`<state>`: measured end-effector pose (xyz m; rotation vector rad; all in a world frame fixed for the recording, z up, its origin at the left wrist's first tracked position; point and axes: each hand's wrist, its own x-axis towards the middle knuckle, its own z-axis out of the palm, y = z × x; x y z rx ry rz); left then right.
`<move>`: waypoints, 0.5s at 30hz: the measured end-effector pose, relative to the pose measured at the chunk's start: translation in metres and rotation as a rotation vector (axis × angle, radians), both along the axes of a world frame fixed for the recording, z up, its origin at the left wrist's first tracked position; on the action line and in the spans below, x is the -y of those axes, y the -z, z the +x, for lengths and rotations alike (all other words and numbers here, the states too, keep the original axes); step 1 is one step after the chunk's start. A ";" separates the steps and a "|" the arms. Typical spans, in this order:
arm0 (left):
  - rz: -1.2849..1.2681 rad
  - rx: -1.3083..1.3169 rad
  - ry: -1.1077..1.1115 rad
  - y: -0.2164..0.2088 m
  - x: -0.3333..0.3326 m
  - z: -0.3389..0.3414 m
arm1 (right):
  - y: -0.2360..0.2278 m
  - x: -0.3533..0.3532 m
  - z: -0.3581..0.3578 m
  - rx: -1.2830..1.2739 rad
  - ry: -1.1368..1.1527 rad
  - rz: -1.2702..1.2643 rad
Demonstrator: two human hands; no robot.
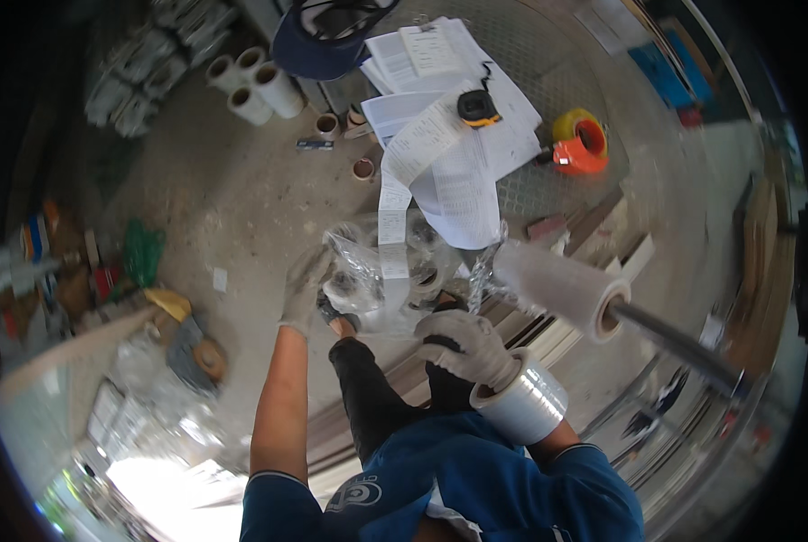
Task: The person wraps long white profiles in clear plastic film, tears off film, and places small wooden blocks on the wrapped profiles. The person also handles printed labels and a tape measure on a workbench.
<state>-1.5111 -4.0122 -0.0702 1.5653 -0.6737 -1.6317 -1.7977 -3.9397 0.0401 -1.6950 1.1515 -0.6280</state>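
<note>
Mid-frame, handling clear film (357, 255) seems the step: left hand (308, 278) open at its edge, right hand (463, 346) curled, grip unclear; next likely calls for steadying it.

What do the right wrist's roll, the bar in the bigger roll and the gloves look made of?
Wrist roll: apparently clear plastic film, glossy with bright streaks. Bar: probably metal, smooth grey with a sheen. Gloves: likely fabric, matt and pale; weave too blurred to confirm.
</note>
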 end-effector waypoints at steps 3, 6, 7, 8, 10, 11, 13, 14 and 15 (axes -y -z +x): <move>-0.099 0.010 0.157 -0.010 0.045 0.009 | -0.002 -0.005 0.026 -0.015 0.286 0.043; -0.143 0.071 0.354 -0.028 0.078 0.003 | -0.010 -0.006 0.047 0.094 0.539 0.171; -0.182 0.091 0.419 -0.036 0.087 -0.002 | -0.015 -0.003 0.049 0.063 0.608 0.211; -0.200 0.082 0.470 -0.044 0.097 -0.010 | -0.017 0.004 0.048 0.050 0.664 0.114; -0.248 0.046 0.530 -0.057 0.115 -0.030 | -0.020 0.020 0.040 0.006 0.776 -0.079; -0.326 0.115 0.558 -0.061 0.124 -0.041 | -0.019 0.029 0.033 0.044 0.822 -0.050; -0.411 0.270 0.622 -0.066 0.141 -0.066 | -0.012 0.047 0.021 0.045 0.843 -0.121; -0.474 0.365 0.628 -0.066 0.157 -0.082 | -0.009 0.054 0.016 0.052 0.869 -0.158; -0.502 0.467 0.650 -0.066 0.169 -0.095 | -0.005 0.063 0.010 0.024 0.871 -0.130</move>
